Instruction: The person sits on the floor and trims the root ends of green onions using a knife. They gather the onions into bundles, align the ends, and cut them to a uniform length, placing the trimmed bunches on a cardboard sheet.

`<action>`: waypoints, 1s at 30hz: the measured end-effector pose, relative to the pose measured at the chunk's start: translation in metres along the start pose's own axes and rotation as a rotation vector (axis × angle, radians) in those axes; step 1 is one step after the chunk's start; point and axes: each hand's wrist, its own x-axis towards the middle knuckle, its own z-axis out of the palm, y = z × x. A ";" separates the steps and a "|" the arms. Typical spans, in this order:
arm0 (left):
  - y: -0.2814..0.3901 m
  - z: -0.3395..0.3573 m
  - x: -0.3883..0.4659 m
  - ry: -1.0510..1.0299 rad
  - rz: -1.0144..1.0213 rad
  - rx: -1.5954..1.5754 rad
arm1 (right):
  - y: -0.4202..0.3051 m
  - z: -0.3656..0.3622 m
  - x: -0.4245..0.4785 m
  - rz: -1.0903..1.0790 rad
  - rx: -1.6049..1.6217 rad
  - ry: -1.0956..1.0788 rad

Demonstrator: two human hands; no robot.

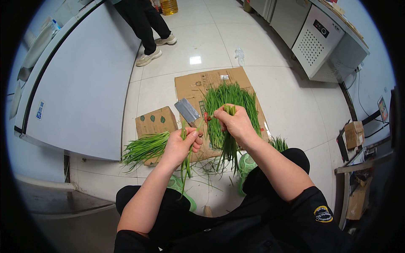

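Observation:
My right hand (235, 121) grips a bunch of green chives (230, 148), cut ends up, leaves hanging down. A few loose chive stalks (185, 170) hang from my left hand (183, 142), pinched between thumb and fingers. Just beyond the hands, a large pile of chives (229, 95) lies on a flattened cardboard sheet (190, 83). Between my hands is a red tie (207, 117), close to the pile's left edge. A cleaver (187, 110) rests on the cardboard, its handle partly hidden by my left hand. More chives (147, 145) lie left of that hand.
A cardboard box (156, 121) stands at the left, near a white appliance (79, 85). Scraps of leaf (207, 170) litter the tiles by my green shoes (246, 169). Another person (145, 25) stands ahead. A steel counter unit (316, 41) is at far right, a plastic bag (239, 56) on the floor.

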 end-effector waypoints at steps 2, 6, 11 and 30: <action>0.004 0.001 -0.001 0.012 -0.028 -0.038 | -0.004 -0.005 -0.002 0.045 -0.038 -0.055; 0.005 -0.001 -0.002 0.000 -0.020 -0.068 | -0.014 -0.001 -0.011 0.147 -0.256 -0.274; 0.009 0.000 -0.005 -0.106 -0.049 -0.141 | -0.005 0.004 -0.013 0.077 -0.145 -0.281; 0.002 -0.003 -0.002 -0.420 -0.227 -0.274 | 0.011 0.015 -0.012 0.162 0.103 -0.387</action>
